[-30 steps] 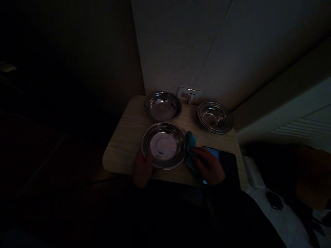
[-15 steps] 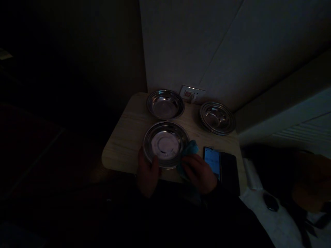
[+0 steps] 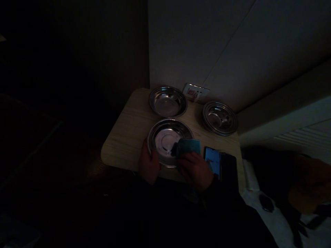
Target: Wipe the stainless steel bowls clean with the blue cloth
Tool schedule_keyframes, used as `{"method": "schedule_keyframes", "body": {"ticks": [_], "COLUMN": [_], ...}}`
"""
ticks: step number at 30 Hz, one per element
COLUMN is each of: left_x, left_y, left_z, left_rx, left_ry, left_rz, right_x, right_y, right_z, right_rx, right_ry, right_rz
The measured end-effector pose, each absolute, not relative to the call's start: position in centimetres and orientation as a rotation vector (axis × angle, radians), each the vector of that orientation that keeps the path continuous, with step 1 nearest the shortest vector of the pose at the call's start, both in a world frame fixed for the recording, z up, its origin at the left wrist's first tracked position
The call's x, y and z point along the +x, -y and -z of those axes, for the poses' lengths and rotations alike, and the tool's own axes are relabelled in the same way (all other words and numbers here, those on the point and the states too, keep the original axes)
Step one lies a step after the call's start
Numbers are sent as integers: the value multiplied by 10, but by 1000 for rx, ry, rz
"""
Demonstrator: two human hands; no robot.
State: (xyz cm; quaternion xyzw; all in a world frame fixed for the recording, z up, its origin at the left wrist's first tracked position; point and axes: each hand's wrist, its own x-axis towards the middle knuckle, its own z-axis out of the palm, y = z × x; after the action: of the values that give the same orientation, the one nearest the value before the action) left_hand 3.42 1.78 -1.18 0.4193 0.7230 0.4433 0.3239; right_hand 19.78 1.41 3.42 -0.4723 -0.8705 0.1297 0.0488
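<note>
A shiny round metal plate [image 3: 165, 139] with a raised rim is at the near middle of the small table. My left hand [image 3: 150, 163] grips its near left edge, thumb on top of the rim. In my right hand [image 3: 195, 170] is a blue-green cloth [image 3: 190, 146], bunched in closed fingers and lying over the plate's right side. The cloth hides that part of the rim. Behind this plate sits another metal plate [image 3: 168, 102]. A stack of metal plates [image 3: 219, 119] stands at the table's back right.
The wooden table [image 3: 124, 137] has rounded corners and meets the wall. A lit phone [image 3: 212, 162] lies by my right hand, beside a dark flat object [image 3: 229, 172]. On the wall is a socket [image 3: 195, 92] with a plug in it. The scene is very dim.
My right hand has brought the cloth further over the plate's right side, and the cloth is more spread out. My left hand still holds the rim. The camera view has shifted slightly.
</note>
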Motion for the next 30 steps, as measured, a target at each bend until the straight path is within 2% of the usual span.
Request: {"method": "schedule_keyframes", "body": {"ticks": [4, 11, 18, 24, 30], "left_x": [32, 31, 31, 31, 29], "left_y": [-21, -24, -26, -25, -30], "left_z": [10, 9, 9, 10, 10], "left_rx": [1131, 1129, 1154, 1144, 1187], "left_ry": [-1888, -1852, -1903, -1875, -1887], "left_rz": [-1150, -1136, -1135, -1103, -1079], "right_x": [181, 203, 175, 202, 177], "right_y": [-16, -16, -16, -16, -15], "right_z": [-36, -37, -36, -38, -36], "right_rx": [-1446, -1437, -1421, -1463, -1459], "right_ry": [2673, 2663, 2657, 2666, 2637], "right_rz": [-454, -388, -505, -407, -516]}}
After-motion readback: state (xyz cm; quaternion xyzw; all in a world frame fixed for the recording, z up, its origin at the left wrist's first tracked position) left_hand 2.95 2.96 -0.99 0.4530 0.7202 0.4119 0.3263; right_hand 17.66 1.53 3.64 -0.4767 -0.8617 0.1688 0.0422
